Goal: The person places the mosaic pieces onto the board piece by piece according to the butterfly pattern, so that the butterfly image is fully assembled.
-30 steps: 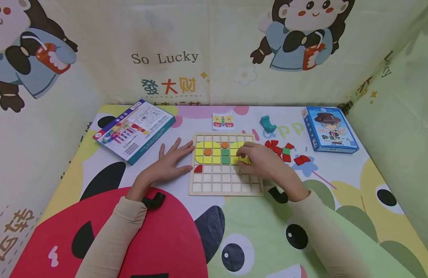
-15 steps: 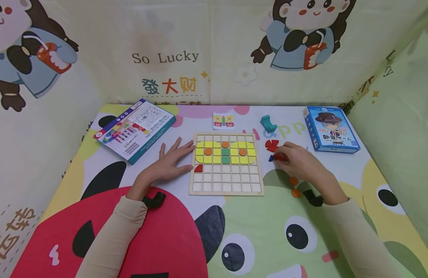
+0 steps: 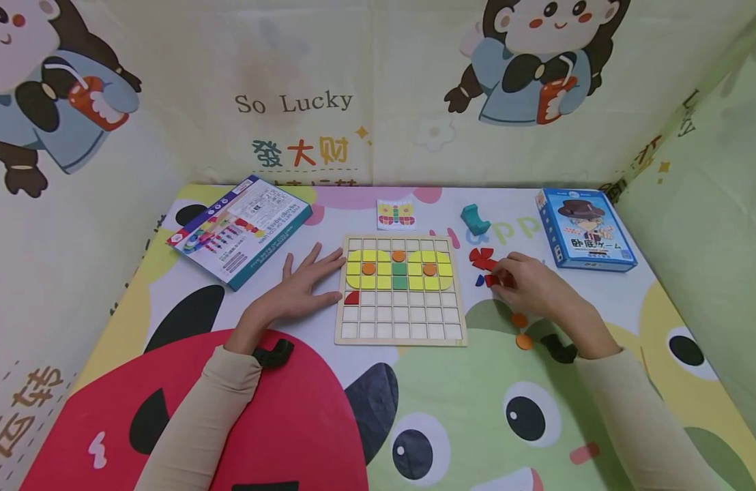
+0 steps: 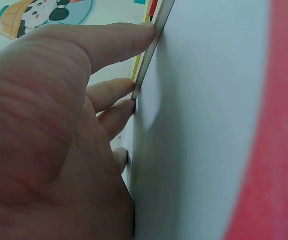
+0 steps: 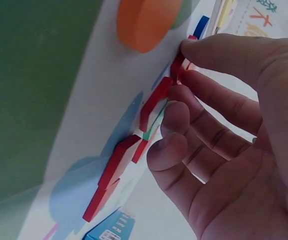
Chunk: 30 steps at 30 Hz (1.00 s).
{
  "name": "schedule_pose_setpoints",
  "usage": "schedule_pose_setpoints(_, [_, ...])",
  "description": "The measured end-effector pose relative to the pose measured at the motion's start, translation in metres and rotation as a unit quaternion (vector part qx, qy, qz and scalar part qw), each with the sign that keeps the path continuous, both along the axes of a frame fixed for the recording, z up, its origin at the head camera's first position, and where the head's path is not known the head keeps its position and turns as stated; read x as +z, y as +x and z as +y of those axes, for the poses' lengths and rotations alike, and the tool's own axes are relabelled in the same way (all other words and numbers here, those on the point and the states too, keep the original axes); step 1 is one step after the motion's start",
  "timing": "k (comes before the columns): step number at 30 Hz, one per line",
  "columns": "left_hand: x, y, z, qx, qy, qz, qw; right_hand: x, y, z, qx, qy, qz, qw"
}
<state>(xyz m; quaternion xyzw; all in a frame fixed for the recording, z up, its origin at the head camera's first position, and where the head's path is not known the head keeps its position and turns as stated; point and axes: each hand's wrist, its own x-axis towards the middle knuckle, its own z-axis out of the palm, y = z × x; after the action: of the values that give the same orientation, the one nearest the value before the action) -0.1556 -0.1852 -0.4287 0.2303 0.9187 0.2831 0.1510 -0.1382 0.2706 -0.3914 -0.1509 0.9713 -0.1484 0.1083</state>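
A wooden grid board (image 3: 400, 316) lies on the table, its upper rows filled with yellow tiles (image 3: 383, 281), orange discs (image 3: 430, 270) and green squares (image 3: 400, 281). One red rounded tile (image 3: 351, 298) sits in a cell at its left side. My left hand (image 3: 298, 286) is spread flat, with thumb and fingertips against the board's left edge. Right of the board, my right hand (image 3: 531, 286) pinches a red tile (image 5: 178, 65) between thumb and forefinger, low among the loose red tiles (image 3: 482, 258). A small blue piece (image 3: 480, 280) lies beside the fingertips.
A small butterfly picture card (image 3: 396, 215) lies behind the board, with a teal curved block (image 3: 475, 219) to its right. Flat boxes stand at back left (image 3: 239, 232) and back right (image 3: 587, 228). Two loose orange discs (image 3: 523, 341) lie under the right forearm's side.
My right hand has moved from the board's right side to the loose red tiles, leaving an orange disc among the yellow ones. The left hand has stayed put.
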Motion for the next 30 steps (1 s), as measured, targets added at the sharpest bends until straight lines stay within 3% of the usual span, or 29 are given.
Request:
schedule_pose_setpoints(20, [-0.001, 0.001, 0.0, 0.0, -0.008, 0.008, 0.9999, 0.006, 0.005, 0.004, 0.008, 0.004, 0.017, 0.9998])
schedule_pose_setpoints(24, [-0.001, 0.0, 0.0, -0.001, -0.006, 0.01, 0.9999, 0.012, 0.007, -0.009, 0.01, 0.011, 0.023, 0.9996])
schedule_pose_setpoints(30, [-0.001, 0.0, 0.0, -0.001, -0.005, 0.006, 1.0, 0.018, 0.007, -0.048, 0.049, 0.019, 0.045, 0.9976])
